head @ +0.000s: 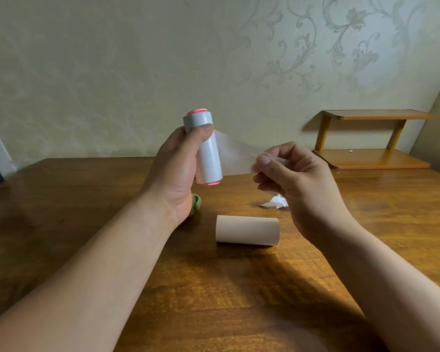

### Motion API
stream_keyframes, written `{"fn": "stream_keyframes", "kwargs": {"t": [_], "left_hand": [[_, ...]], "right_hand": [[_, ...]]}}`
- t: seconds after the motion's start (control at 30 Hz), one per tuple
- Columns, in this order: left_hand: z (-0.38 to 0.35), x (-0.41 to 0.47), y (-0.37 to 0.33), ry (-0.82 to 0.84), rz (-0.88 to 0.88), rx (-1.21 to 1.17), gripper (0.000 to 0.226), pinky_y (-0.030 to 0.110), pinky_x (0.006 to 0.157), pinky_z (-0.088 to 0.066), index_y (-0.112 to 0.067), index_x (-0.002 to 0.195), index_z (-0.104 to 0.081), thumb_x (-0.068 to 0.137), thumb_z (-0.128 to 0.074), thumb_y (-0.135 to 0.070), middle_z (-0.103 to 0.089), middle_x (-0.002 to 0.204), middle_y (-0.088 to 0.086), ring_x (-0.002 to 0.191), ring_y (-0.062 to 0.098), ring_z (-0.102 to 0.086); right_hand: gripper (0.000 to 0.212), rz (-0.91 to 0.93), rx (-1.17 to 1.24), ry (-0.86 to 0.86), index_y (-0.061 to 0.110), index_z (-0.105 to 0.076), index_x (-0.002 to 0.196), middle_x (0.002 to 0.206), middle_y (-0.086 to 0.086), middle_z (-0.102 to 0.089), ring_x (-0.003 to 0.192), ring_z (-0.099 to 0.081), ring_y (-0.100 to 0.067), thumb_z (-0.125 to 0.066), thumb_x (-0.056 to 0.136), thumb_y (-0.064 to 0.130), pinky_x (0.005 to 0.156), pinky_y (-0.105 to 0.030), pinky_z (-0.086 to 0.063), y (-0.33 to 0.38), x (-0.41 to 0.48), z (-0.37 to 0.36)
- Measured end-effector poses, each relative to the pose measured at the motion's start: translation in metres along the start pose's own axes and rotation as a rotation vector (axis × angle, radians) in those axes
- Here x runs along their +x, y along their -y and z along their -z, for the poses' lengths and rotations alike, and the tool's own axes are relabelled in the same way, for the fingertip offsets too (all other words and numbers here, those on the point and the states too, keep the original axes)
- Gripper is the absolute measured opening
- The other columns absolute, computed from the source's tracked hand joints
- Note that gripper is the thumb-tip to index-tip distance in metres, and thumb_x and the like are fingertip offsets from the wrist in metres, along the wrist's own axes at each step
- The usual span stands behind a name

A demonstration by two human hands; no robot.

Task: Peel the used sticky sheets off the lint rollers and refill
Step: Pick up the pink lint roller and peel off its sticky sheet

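The lint roller [208, 153] is gripped by the left hand [174, 171]. The fingers are curled round its body and the thumb is pressed on near the grey upper band, so it is held tilted in the air above the table [87, 199]. The free edge of a thin, translucent sticky sheet [235, 154] is pinched between the thumb and fingertips of the right hand [297, 179]. The sheet is drawn out between roller and hand.

The sheet can be judged very light, limp and tacky on one face. It is likely to fold onto itself or tear if pulled unevenly, so it is best taken along its edge and drawn squarely. The roll itself looks light and stiff, and the grey band and pink ends seem the safest non-sticky places for a grip.

A cardboard tube [248, 229] lies on its side on the table below the hands. A crumpled white sheet [276, 201] lies just beyond it. A green thing [196, 203] is mostly hidden behind the left wrist. A small wooden shelf [366, 138] is seen at the far right.
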State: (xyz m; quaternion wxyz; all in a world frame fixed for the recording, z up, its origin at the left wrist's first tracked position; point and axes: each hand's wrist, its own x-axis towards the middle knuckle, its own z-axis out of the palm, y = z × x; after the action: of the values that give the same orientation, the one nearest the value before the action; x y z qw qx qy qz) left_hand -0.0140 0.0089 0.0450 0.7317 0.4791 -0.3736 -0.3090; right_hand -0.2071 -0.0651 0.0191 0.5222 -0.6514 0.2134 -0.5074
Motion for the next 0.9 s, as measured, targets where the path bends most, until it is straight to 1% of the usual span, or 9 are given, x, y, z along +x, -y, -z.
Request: {"fn": "stream_keyframes", "kwargs": {"t": [0.13,0.27,0.33,0.5,0.63,0.7,0.73,0.8,0.9], "left_hand": [[-0.001,-0.002,-0.005,-0.031,-0.041,0.047,0.049,0.052,0.106,-0.057,-0.017,0.112,-0.080,0.083,-0.071,-0.055,-0.080,0.121,0.017,0.115,0.034,-0.077],[-0.001,-0.002,0.001,-0.004,-0.076,0.032,0.032,0.030,0.065,-0.061,-0.030,0.084,-0.083,0.089,-0.058,-0.049,-0.080,0.080,-0.005,0.078,0.013,-0.079],[0.000,-0.002,0.004,0.014,-0.075,-0.010,0.035,0.027,0.055,-0.058,-0.034,0.079,-0.084,0.089,-0.054,-0.049,-0.078,0.074,-0.008,0.072,0.011,-0.078],[-0.003,-0.003,0.000,0.055,-0.038,0.024,0.042,0.028,0.055,-0.058,-0.032,0.093,-0.083,0.082,-0.071,-0.070,-0.078,0.080,-0.004,0.077,0.016,-0.079],[0.003,-0.001,-0.005,0.047,-0.011,0.005,0.066,0.039,0.060,-0.065,-0.004,0.126,-0.071,0.085,-0.079,-0.056,-0.075,0.109,0.023,0.088,0.033,-0.081],[0.008,0.001,-0.007,0.030,-0.034,-0.042,0.044,0.052,0.082,-0.065,-0.009,0.113,-0.077,0.094,-0.077,-0.049,-0.076,0.100,0.018,0.095,0.035,-0.078],[0.010,0.001,-0.007,0.022,-0.035,-0.050,0.030,0.049,0.085,-0.060,-0.016,0.103,-0.080,0.098,-0.074,-0.045,-0.075,0.093,0.011,0.091,0.029,-0.076],[0.010,-0.001,-0.005,0.012,-0.017,-0.059,0.029,0.038,0.073,-0.054,-0.024,0.086,-0.082,0.106,-0.066,-0.038,-0.073,0.081,0.002,0.077,0.021,-0.072],[0.006,-0.005,-0.002,0.026,0.052,-0.166,0.029,0.028,0.063,-0.061,-0.017,0.097,-0.077,0.108,-0.061,-0.038,-0.075,0.077,-0.001,0.074,0.014,-0.076]], "right_hand": [[0.009,-0.003,0.132,-0.016,0.016,-0.072,0.094,0.084,-0.004,-0.076,0.078,-0.072,-0.016,-0.072,0.103,0.013,0.073,-0.028,-0.061,0.006,0.003,0.006],[0.014,-0.045,0.204,-0.014,0.018,-0.073,0.090,0.079,-0.005,-0.073,0.072,-0.070,-0.013,-0.071,0.103,0.013,0.069,-0.025,-0.059,0.009,0.004,0.008],[0.014,-0.064,0.229,-0.009,0.018,-0.073,0.090,0.079,-0.005,-0.072,0.071,-0.069,-0.013,-0.071,0.103,0.013,0.068,-0.025,-0.058,0.008,0.004,0.007],[0.015,-0.064,0.240,0.013,0.021,-0.075,0.089,0.082,-0.004,-0.072,0.073,-0.069,-0.013,-0.072,0.103,0.015,0.069,-0.025,-0.059,0.008,0.005,0.011],[0.014,-0.043,0.261,-0.043,0.019,-0.074,0.090,0.079,-0.001,-0.073,0.070,-0.068,-0.012,-0.071,0.103,0.013,0.067,-0.024,-0.058,0.008,0.009,0.016],[0.013,-0.036,0.318,-0.082,0.018,-0.073,0.093,0.080,0.000,-0.072,0.069,-0.067,-0.011,-0.070,0.103,0.010,0.066,-0.024,-0.058,0.009,0.013,0.023],[0.011,-0.033,0.341,-0.092,0.017,-0.072,0.095,0.081,0.000,-0.073,0.070,-0.067,-0.011,-0.070,0.103,0.010,0.065,-0.024,-0.058,0.009,0.015,0.027],[0.009,-0.031,0.358,-0.096,0.016,-0.072,0.097,0.082,0.000,-0.073,0.070,-0.067,-0.011,-0.071,0.103,0.010,0.065,-0.024,-0.058,0.008,0.017,0.031],[0.010,-0.036,0.354,-0.095,0.016,-0.073,0.096,0.081,0.000,-0.072,0.069,-0.067,-0.012,-0.071,0.102,0.009,0.064,-0.024,-0.058,0.003,0.019,0.031]]}}
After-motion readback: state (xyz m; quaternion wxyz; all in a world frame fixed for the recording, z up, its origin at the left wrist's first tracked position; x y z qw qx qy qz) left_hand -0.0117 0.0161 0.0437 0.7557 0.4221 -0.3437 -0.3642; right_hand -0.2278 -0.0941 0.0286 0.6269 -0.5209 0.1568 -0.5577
